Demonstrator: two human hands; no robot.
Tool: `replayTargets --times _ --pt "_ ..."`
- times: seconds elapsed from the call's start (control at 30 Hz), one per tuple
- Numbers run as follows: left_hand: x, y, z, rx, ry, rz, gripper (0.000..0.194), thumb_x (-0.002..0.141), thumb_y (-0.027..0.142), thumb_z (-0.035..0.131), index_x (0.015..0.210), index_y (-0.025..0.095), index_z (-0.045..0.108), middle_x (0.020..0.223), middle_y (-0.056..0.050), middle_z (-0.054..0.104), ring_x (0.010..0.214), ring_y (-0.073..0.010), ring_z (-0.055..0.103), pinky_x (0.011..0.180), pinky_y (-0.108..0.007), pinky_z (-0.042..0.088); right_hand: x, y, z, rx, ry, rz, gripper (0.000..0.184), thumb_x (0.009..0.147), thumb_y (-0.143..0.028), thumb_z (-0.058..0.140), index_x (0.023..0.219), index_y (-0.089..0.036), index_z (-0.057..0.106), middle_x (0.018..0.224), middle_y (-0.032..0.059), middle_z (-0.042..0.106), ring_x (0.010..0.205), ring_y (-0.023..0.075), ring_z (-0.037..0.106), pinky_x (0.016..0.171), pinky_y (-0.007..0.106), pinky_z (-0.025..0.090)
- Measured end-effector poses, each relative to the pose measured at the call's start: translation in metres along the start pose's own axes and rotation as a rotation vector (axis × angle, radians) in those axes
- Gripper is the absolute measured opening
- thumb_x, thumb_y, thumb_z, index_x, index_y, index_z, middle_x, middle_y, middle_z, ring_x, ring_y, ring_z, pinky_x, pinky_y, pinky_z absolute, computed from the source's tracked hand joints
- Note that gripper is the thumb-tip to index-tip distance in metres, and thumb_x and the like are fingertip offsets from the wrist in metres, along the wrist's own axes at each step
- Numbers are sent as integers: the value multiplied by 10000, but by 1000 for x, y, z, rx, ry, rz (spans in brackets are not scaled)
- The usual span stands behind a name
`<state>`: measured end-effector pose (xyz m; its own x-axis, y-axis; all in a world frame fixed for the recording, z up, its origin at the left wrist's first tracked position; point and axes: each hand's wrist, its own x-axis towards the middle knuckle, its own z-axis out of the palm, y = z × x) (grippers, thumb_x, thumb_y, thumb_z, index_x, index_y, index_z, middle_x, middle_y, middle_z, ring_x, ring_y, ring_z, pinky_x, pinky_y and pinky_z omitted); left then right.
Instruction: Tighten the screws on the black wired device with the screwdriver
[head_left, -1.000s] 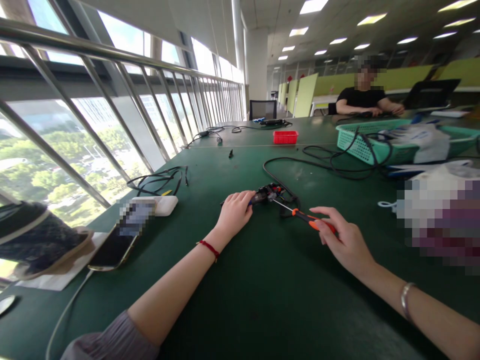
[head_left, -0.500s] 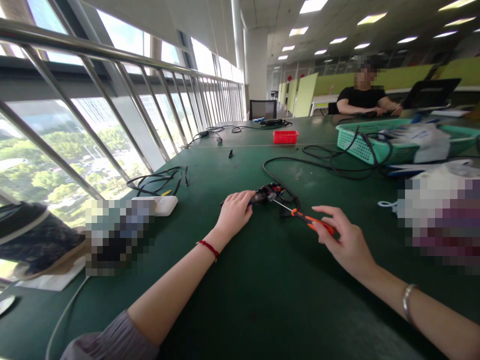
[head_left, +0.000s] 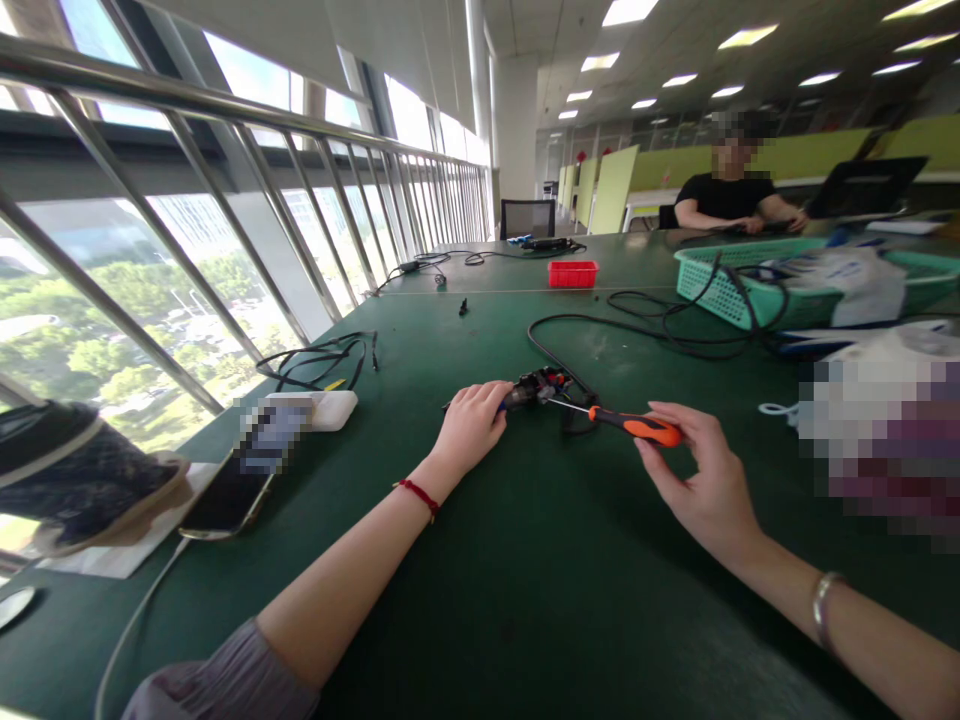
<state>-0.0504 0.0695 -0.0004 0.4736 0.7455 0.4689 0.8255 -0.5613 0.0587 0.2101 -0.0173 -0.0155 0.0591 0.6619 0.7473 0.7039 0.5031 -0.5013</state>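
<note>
Left fingers [head_left: 489,396] curl over the black tool [head_left: 537,386]; to its right, right fingers [head_left: 691,416] pinch a screwdriver [head_left: 634,426] pointing at it.

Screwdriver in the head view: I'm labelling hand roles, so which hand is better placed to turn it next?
Probably the right hand: its fingers are at the handle of the screwdriver, whose shaft points toward the black device. The left hand is gripping that device.
</note>
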Motion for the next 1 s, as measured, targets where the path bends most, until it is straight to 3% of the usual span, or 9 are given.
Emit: replayTargets --times 0.13,0.23,0.37,0.47,0.53,0.67,0.8,0.9,1.0 --pt "0 -2 1 -12 3 27 358 873 123 460 1222 191 504 1235 -69 605 1115 -218 568 995 -391 429 0 -3 -3 54 -257 161 244 915 -396 459 1024 -202 559 598 -20 622 514 136 619 514 248 489" --pt "0 -3 1 -21 0 43 356 880 119 452 1227 190 497 1249 -71 597 1138 -218 559 1006 -392 421 0 -4 -5 88 -341 239 288 955 -400 358 1028 -196 549 455 -66 510 390 116 528 437 231 424" --pt "0 -3 1 -30 -1 53 361 875 110 458 1227 185 488 1251 -73 596 1136 -218 559 1002 -393 421 0 -2 -3 29 -177 168 301 906 -374 475 1134 -182 511 696 7 630 574 147 630 488 241 470" --pt "0 -2 1 -29 3 62 354 873 108 465 1220 174 488 1236 -77 602 1115 -218 567 992 -390 425 0 -1 -1 -4 -20 30 342 837 -333 576 1134 -177 510 964 90 643 829 196 670 656 282 543" --pt "0 -2 0 -28 3 66 353 869 106 468 1215 175 490 1235 -76 602 1109 -217 568 985 -388 429 0 -3 0 -6 22 -41 337 817 -307 596 1118 -180 514 1019 102 632 876 201 667 730 300 551" --pt "0 0 -1 -26 0 51 361 862 108 473 1213 190 490 1232 -71 604 1110 -216 566 975 -387 436 0 -6 -3 11 -108 -20 260 853 -305 557 1081 -185 528 792 30 657 667 151 660 595 249 530" --pt "0 0 0 -8 -5 39 360 866 116 463 1216 197 486 1223 -64 607 1101 -217 568 968 -386 437 0 -7 -5 45 -325 154 229 944 -344 390 999 -194 554 441 -78 487 348 100 472 391 214 385" --pt "1 1 1 16 -7 28 355 872 120 457 1220 187 481 1221 -68 606 1100 -221 567 970 -387 431 1 -5 -4 34 -269 187 225 920 -361 437 1031 -196 543 557 -42 572 449 115 553 438 219 423" --pt "1 1 1 33 -16 16 353 875 124 453 1222 181 480 1228 -73 602 1107 -225 564 978 -389 422 3 -3 -2 4 -112 77 265 845 -331 558 1072 -197 531 854 42 652 745 168 660 623 260 519"
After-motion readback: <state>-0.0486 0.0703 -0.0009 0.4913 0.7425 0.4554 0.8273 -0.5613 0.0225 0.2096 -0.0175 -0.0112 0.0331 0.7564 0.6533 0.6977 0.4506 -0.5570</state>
